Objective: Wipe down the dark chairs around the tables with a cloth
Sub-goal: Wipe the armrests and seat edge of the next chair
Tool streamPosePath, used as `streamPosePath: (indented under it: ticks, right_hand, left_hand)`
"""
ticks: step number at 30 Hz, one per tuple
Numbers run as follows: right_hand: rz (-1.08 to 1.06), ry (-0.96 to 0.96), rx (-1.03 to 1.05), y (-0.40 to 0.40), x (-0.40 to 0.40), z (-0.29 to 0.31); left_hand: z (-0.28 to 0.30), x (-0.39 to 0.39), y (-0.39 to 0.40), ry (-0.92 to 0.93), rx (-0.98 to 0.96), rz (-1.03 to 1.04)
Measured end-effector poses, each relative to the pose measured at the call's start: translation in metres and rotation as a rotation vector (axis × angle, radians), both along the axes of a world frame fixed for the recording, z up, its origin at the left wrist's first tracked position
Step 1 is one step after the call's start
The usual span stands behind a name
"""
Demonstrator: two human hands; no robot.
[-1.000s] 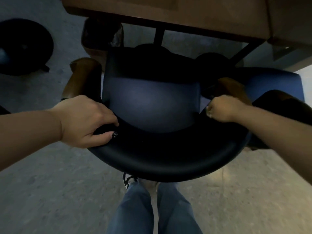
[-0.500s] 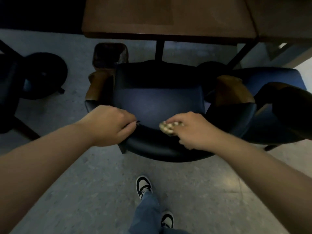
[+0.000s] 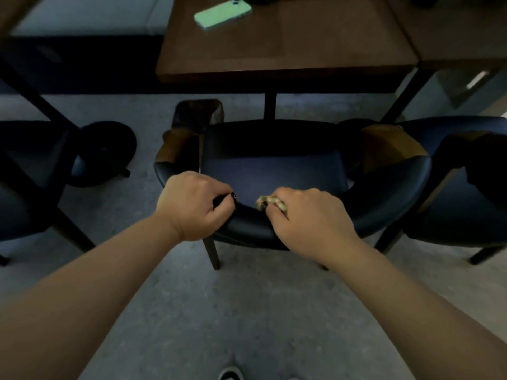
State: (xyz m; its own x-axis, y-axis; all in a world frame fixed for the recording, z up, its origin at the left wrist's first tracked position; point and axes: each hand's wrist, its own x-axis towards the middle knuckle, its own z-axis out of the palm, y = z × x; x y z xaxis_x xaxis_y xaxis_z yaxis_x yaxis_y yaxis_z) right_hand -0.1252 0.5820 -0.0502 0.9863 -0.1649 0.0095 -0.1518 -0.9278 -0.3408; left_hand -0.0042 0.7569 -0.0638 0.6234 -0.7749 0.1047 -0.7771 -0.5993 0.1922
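2 hands work the backrest rim of the middle chair (image 3: pixel 274 171), which sits at 12 o'clock from the person, tucked toward the surface (image 3: pixel 288 48). The left hand (image 3: pixel 192 207) curls over the rim and grips it, steadying the chair. The right hand (image 3: pixel 310 218) sits just beside it at 3 o'clock, fingers closed round a bunched cloth (image 3: pixel 270 202) pressed against the rim's inner edge. More dark chairs stand at 9 o'clock (image 3: pixel 30 174) and 3 o'clock (image 3: pixel 472 171).

Risks, as I judge them: the cloth is wadded small, so each pass likely cleans only a narrow strip and may leave the seat and armrests streaked or missed. Hard rubbing could tip or slide the chair if the left hand lets go. A green phone (image 3: pixel 222 13) lies on the surface at 12 o'clock; shoving the chair forward into the surface might jolt it.
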Motion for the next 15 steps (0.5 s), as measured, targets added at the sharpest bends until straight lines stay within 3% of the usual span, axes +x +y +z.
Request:
streamPosePath:
  ticks: [4, 9, 12, 15]
  right_hand:
    - [-0.024, -0.047, -0.069, -0.001, 0.002, -0.005]
    - [-0.032, -0.051, -0.055, -0.001, 0.001, -0.007]
    - [-0.033, 0.066, 0.016, -0.005, 0.008, 0.007]
    - [-0.020, -0.003, 0.036, -0.008, 0.007, 0.003]
  left_hand:
    - [-0.007, -0.004, 0.002, -0.033, -0.150, -0.033]
    - [-0.023, -0.015, 0.009, -0.107, -0.586, -0.024]
    - [-0.028, -0.013, 0.006, -0.097, -0.716, 0.008]
    - [-0.049, -0.011, 0.006, -0.203, -0.843, -0.042]
